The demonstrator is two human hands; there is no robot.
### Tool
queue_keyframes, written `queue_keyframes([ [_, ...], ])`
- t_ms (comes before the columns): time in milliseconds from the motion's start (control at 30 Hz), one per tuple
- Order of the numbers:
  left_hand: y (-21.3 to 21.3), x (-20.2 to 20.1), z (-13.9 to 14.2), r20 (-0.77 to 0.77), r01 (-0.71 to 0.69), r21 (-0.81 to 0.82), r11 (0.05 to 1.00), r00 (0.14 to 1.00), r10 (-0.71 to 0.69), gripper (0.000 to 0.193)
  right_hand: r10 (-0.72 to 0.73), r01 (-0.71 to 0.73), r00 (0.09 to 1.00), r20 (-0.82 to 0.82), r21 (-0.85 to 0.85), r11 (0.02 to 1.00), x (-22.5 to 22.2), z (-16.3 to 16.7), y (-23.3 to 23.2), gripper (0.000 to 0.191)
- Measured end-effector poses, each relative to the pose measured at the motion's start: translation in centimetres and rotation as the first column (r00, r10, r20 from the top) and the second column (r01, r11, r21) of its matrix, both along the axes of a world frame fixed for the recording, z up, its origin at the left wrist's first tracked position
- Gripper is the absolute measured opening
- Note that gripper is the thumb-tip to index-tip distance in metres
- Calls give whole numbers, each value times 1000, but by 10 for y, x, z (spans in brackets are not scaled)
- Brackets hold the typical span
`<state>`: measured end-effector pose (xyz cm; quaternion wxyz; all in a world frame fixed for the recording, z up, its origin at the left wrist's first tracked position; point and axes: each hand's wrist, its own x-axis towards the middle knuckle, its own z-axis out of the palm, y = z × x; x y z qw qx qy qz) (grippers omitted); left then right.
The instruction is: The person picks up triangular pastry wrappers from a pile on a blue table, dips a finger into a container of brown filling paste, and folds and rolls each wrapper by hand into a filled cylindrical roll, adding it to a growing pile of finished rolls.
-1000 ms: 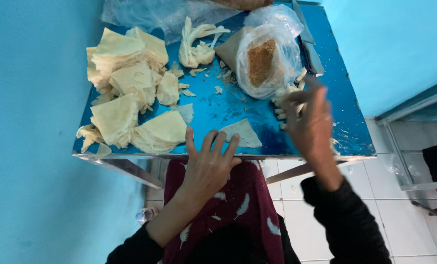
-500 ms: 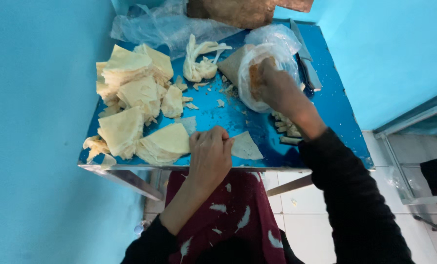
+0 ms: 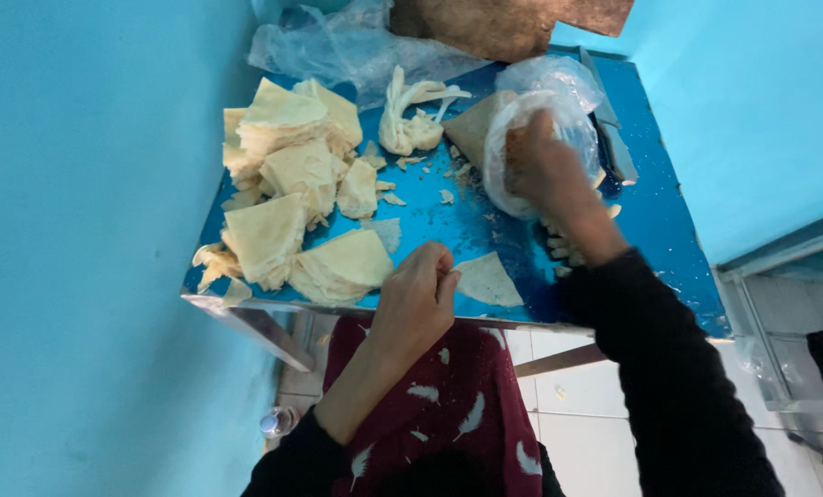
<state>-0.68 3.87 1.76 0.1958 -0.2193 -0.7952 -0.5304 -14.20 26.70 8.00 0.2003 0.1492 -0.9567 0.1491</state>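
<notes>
plainly the right hand [image 3: 545, 170] was sunk in a clear bag [image 3: 545, 120] at the far right of the blue table [image 3: 669, 221], fingers hidden, so its grip could not be told. the left hand [image 3: 419, 296] lay curled, nearly closed, beside a thin triangular sheet [image 3: 488, 279] at the near edge. the sheet looked light, limp and easily torn, best lifted by a corner. stacks of sheets [image 3: 287, 184] crowded the left; bare blue lay mid-table.
</notes>
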Motion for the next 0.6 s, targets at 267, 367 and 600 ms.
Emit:
queue_keyframes([
  [267,2,0,0,-23,-11,-2,1000,1000,11,20,258,-120,896,361,-362,924,107,-5,-21,48],
  [367,1,0,1,-23,-13,0,1000,1000,13,21,251,-204,950,189,-237,950,132,-25,-44,37],
  [600,2,2,3,-27,-52,-18,999,998,51,22,249,-228,960,-127,157,961,174,-34,-34,56],
])
